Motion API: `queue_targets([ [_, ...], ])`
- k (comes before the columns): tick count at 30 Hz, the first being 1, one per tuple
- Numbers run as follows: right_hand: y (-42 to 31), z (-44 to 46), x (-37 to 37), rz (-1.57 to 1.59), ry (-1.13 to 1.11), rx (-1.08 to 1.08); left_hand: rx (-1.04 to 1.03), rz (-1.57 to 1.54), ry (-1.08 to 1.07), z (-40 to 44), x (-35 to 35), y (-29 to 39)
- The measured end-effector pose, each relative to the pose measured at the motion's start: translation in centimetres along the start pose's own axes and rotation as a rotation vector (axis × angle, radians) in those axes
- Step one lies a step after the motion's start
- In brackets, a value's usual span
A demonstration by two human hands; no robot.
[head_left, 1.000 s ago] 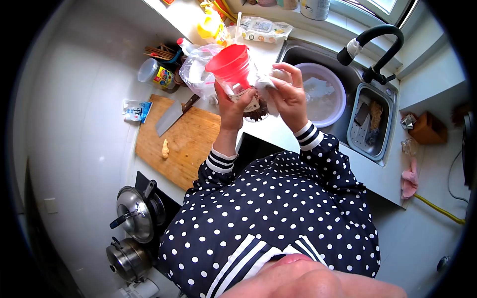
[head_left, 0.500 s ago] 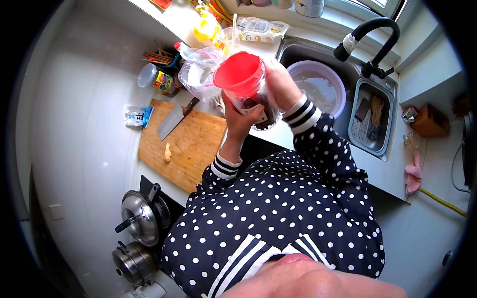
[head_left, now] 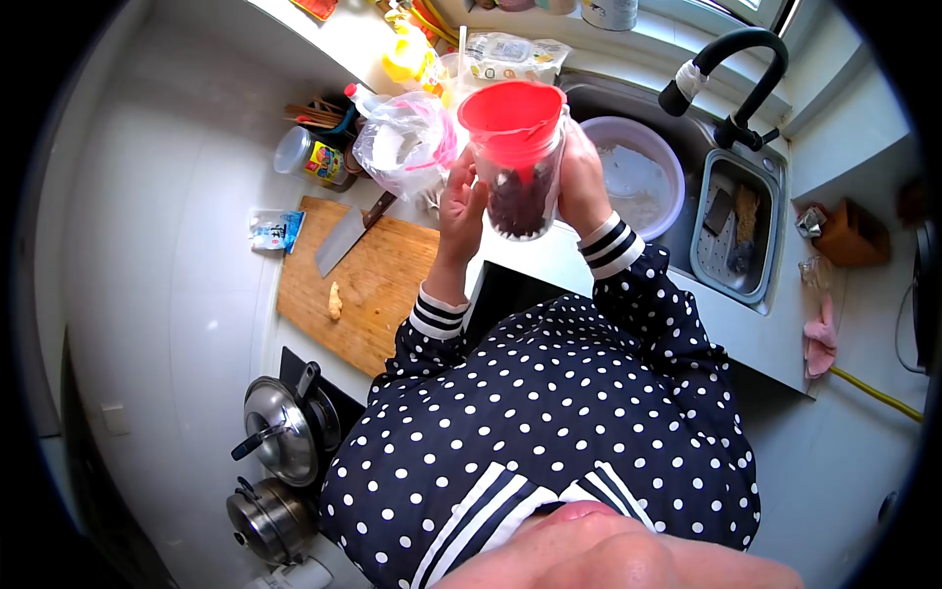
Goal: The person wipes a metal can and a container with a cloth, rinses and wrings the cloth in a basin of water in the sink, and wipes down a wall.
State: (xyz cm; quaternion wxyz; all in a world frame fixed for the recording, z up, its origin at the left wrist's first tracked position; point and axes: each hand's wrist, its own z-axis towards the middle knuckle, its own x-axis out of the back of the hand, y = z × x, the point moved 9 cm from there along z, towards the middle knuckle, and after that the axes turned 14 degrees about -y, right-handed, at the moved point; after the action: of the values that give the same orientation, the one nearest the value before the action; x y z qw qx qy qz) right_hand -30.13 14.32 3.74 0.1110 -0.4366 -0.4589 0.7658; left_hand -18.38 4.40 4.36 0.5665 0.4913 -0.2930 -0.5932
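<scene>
My right hand (head_left: 586, 182) grips the right side of a clear jar (head_left: 520, 201) held up over the counter. Dark reddish-brown pieces fill its lower part; their kind is too small to make out. A red funnel-shaped piece (head_left: 512, 118) sits at the jar's top, its wide mouth facing up. At the jar's left side is my left hand (head_left: 459, 221), fingers loosely apart; whether it touches the jar I cannot tell. Just behind that hand stands a clear plastic bag (head_left: 402, 142) with a pink edge.
On the left, a wooden cutting board (head_left: 363, 304) carries a cleaver (head_left: 341, 240) and a piece of ginger (head_left: 335, 301). A lilac basin (head_left: 672, 182) sits in the sink beneath a black faucet (head_left: 770, 83). Pots (head_left: 280, 417) stand at lower left.
The jar has moved right and turned more upright, showing its contents. My left hand has loosened from its grip around the jar and moved down to its left side.
</scene>
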Motion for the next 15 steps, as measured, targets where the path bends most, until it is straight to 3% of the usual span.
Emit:
queue_targets([
  [4,-1.6,0.4,-1.9,-0.108,-0.076,-0.061,-0.123,0.217,-0.129,0.4,-2.1,0.6],
  [7,-1.9,-0.1,-3.4,-0.175,-0.246,-0.035,-0.039,0.158,0.009,1.1,-1.2,0.3],
  [11,-5.8,-2.8,-6.4,-0.943,-0.328,0.469,0.097,-0.211,0.038,1.0,-0.6,-1.4],
  [12,-5.9,-3.4,-7.2,-0.984,-0.446,0.474,0.038,-0.256,0.077,1.2,-0.8,-1.2],
  [15,-5.7,-4.6,-7.4,-1.093,-0.467,0.553,0.063,-0.332,0.103,0.9,-0.8,-1.6],
])
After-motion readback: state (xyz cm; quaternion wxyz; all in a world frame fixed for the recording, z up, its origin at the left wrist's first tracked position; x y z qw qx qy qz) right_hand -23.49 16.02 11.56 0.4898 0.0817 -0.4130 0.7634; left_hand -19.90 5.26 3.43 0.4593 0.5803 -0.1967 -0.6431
